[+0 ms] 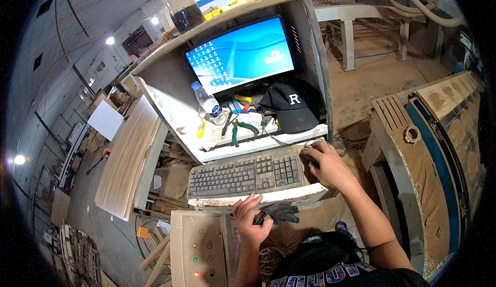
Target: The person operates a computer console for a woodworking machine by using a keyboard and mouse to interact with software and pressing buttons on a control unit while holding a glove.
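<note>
And here the keyboard (245, 176) is seen, grey with dust, set on a shelf with a worn white edge. Just off its right end, the mouse (309, 157) is covered by the right hand (326, 164), its fingers curled over and around it. Below the keyboard's front edge, a dark cloth (283, 213) is held in the left hand (252, 222), pinched between thumb and half-bent fingers; whether it is a glove or a rag cannot quite be told, as it is partly hidden.

Up behind the keyboard, the screen (240, 54) is lit blue, with small icons crowded at its left. Between keyboard and screen, green-handled pliers (244, 127) are laid open, a clear bottle (207, 102) is stood, tilted in view, to their left, and a black cap (295, 106) is rested to their right. Below the keyboard's left half, a control box (212, 217) is seen, a red light (196, 274) glowing on it.
</note>
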Motion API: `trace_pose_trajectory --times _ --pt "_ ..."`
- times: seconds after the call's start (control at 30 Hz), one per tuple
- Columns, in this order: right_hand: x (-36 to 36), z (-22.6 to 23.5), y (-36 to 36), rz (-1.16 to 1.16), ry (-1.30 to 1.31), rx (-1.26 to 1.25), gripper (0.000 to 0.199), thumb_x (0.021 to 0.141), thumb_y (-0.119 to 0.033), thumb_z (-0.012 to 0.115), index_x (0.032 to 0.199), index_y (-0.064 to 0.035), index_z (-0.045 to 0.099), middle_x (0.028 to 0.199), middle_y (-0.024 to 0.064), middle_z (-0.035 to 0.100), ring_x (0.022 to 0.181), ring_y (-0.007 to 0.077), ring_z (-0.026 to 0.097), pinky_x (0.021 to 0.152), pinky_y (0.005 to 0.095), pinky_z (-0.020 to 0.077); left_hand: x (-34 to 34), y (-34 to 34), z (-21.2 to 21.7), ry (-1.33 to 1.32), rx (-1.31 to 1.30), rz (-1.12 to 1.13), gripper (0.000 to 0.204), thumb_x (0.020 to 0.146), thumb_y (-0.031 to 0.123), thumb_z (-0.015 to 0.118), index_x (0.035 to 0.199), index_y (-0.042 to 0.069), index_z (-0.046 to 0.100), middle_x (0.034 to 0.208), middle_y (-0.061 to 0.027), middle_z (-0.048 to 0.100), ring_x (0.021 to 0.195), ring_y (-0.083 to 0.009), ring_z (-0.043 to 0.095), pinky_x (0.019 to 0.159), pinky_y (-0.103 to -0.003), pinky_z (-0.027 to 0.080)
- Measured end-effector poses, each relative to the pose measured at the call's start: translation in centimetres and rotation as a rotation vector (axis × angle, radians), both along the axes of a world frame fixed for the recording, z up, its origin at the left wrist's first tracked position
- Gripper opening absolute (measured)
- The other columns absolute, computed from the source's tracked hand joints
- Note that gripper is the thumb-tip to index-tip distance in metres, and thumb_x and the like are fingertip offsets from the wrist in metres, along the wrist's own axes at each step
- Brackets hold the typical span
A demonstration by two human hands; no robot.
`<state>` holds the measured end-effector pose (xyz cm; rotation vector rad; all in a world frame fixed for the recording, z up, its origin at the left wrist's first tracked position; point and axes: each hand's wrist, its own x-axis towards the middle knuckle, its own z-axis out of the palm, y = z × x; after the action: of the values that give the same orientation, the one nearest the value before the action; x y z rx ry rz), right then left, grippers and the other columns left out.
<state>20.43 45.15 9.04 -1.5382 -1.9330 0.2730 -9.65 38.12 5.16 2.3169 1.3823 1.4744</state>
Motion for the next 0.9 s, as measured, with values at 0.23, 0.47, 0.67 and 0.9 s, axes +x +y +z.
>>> trace_pose_trajectory --times 0.23,0.47,0.67,0.9 --pt "0.15 0.16 0.02 0.006 -0.009 -0.008 0.049 0.091 -0.011 0.077 0.139 -0.0103 0.067 0.145 0.0216 0.058 0.132 0.0463 0.055 0.115 0.0524 0.0484 0.02 0.15 -0.12 -0.003 0.001 0.004 0.018 0.075 0.004 0.074 0.078 0.008 0.056 0.127 -0.0112 0.079 0.131 -0.0356 0.070 0.117 -0.054 0.041" --pt "0.17 0.34 -0.17 0.015 -0.007 -0.006 0.047 0.091 -0.010 0.077 0.138 -0.0098 0.067 0.145 0.0215 0.058 0.132 0.0462 0.055 0.116 0.0518 0.0481 0.08 0.06 -0.08 -0.008 0.000 0.000 0.018 0.074 0.004 0.073 0.078 0.008 0.056 0.127 -0.0111 0.079 0.131 -0.0356 0.070 0.118 -0.053 0.040" --pt "0.07 0.64 -0.24 0.006 -0.006 -0.034 0.046 0.092 -0.010 0.077 0.138 -0.0086 0.068 0.147 0.0208 0.057 0.135 0.0443 0.055 0.117 0.0501 0.0479 0.12 -0.01 0.11 0.001 -0.001 0.007 0.019 0.074 0.003 0.073 0.079 0.008 0.056 0.127 -0.0111 0.079 0.131 -0.0359 0.070 0.119 -0.053 0.040" --pt "0.05 -0.04 0.14 0.005 -0.022 0.025 0.047 0.092 -0.017 0.078 0.137 -0.0089 0.069 0.146 0.0221 0.058 0.133 0.0471 0.055 0.115 0.0539 0.0474 -0.02 0.09 -0.13 0.002 0.010 0.001 0.019 0.074 0.004 0.074 0.079 0.008 0.056 0.128 -0.0114 0.078 0.131 -0.0354 0.070 0.119 -0.053 0.039"
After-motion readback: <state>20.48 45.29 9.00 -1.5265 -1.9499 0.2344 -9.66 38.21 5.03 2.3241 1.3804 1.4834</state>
